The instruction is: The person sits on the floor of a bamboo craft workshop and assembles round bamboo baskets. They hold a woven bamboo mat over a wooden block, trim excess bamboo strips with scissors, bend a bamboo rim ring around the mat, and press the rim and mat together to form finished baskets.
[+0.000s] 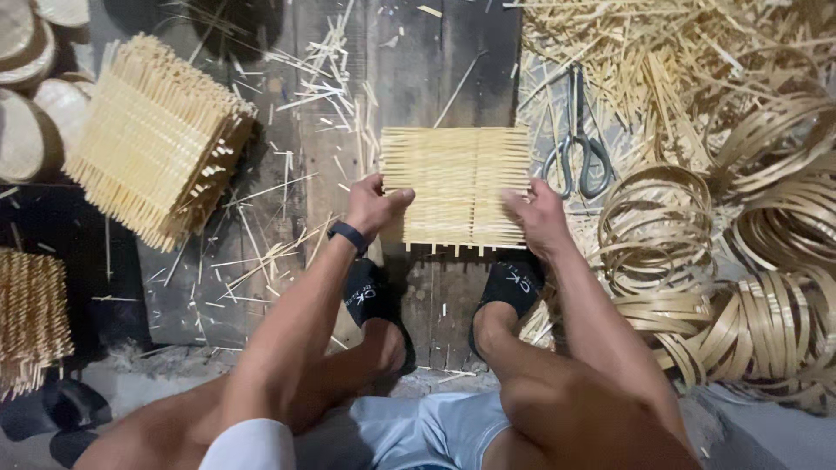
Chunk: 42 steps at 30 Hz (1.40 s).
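Note:
A square woven bamboo mat (pixel 455 184) lies flat on a dark wooden board (pixel 409 78) in front of me. My left hand (pixel 373 207) presses on the mat's lower left corner, thumb across the strips. My right hand (pixel 538 218) rests on its lower right edge, fingers curled over the slats. A black band sits on my left wrist. My feet in black sandals (pixel 514 283) stand just below the mat.
Metal scissors (pixel 576 148) lie right of the mat. Coiled bamboo hoops (pixel 749 252) pile up at right, loose bamboo strips (pixel 662 61) at top right. A stack of finished woven mats (pixel 157 139) sits at left, another (pixel 30 313) at far left, round woven pieces (pixel 30 96) at top left.

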Available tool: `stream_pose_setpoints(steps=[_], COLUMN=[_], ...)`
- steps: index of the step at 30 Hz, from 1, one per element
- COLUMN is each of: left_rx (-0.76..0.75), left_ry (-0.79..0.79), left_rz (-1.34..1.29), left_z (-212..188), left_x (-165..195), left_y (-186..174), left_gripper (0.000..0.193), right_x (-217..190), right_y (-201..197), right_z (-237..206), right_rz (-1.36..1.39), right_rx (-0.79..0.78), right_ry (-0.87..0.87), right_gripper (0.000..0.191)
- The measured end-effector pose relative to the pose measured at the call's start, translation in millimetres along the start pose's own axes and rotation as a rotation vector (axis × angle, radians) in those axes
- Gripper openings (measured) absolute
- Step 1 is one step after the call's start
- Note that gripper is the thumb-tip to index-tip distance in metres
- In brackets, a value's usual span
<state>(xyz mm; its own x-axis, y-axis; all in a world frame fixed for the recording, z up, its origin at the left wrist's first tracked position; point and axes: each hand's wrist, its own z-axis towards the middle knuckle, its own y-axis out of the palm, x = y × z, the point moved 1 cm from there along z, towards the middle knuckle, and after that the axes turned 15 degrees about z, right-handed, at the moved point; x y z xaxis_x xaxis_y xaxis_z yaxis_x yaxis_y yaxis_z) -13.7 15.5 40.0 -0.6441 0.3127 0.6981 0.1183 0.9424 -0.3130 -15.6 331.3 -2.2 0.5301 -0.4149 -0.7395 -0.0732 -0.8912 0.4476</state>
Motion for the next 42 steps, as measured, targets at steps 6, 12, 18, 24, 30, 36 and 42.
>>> stream_pose_setpoints(steps=[6,12,18,24,30,36,42], left_rx=[0.035,0.146,0.295,-0.062,0.048,-0.048,-0.058], left_ry=[0.041,0.013,0.629,0.918,0.964,0.951,0.953], left_rz=[-0.126,0.027,0.898,1.158,1.054,1.097,1.121], left_z=[16,5,-25,-34,-36,-43,-51], left_x=[-44,-18,15,14,15,19,36], left_y=[14,10,36,58,56,56,52], left_gripper=[0.037,0.057,0.058,0.056,0.035,0.047,0.07], right_x=[-11,-18,-9,-5,2,-4,-113], right_y=[25,32,27,26,25,-27,-147], right_z=[-6,-17,-18,-22,-25,-39,-110], right_rz=[-0.173,0.028,-0.097,-0.007,-0.055,-0.468,-1.124], right_rx=[0.127,0.136,0.181,0.145,0.202,0.31,0.677], right_ry=[-0.036,-0.011,-0.025,-0.081,-0.057,-0.409,-0.289], right_gripper=[0.039,0.04,0.035,0.037,0.035,0.028,0.021])
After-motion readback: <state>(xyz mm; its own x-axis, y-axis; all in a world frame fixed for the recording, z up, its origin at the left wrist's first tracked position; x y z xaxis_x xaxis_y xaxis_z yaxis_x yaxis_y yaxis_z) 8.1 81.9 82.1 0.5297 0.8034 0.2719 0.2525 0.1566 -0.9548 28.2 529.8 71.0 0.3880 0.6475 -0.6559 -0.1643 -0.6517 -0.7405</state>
